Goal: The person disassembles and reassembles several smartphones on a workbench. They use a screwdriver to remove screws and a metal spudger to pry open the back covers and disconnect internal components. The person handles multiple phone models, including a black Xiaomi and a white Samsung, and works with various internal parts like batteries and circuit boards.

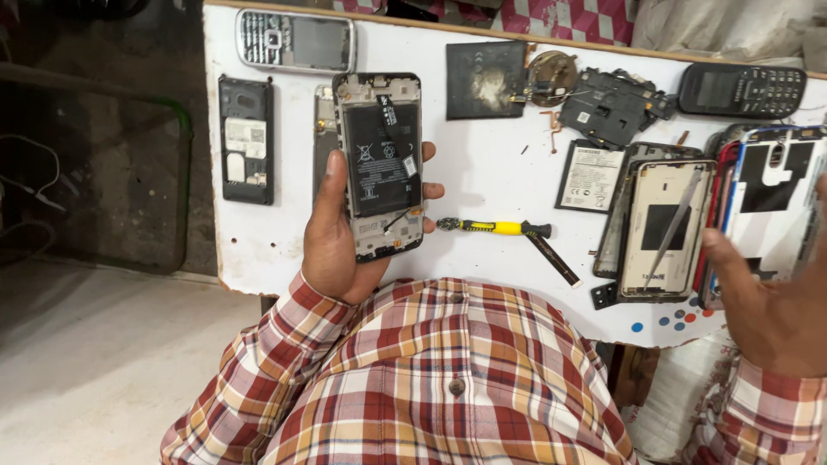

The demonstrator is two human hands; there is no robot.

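The opened phone (pixel 380 165) in the left hand (pixel 338 237) shows a matt black battery with a smooth film skin, set in a pale grey plastic frame with bare metal patches. The bench (pixel 491 185) is white-painted board, scuffed and chipped along its near left edge, with raw wood showing at the far rim. The screwdriver (pixel 494 227) has a glossy yellow plastic handle with black rubbery ends and a dull metal tip. The keypad phone (pixel 295 40) at the far left has a silvery, slightly shiny plastic face. The back cover (pixel 665 227) near the right hand (pixel 771 314) looks matt cream inside. The shirt (pixel 448 379) is soft woven checked cloth.
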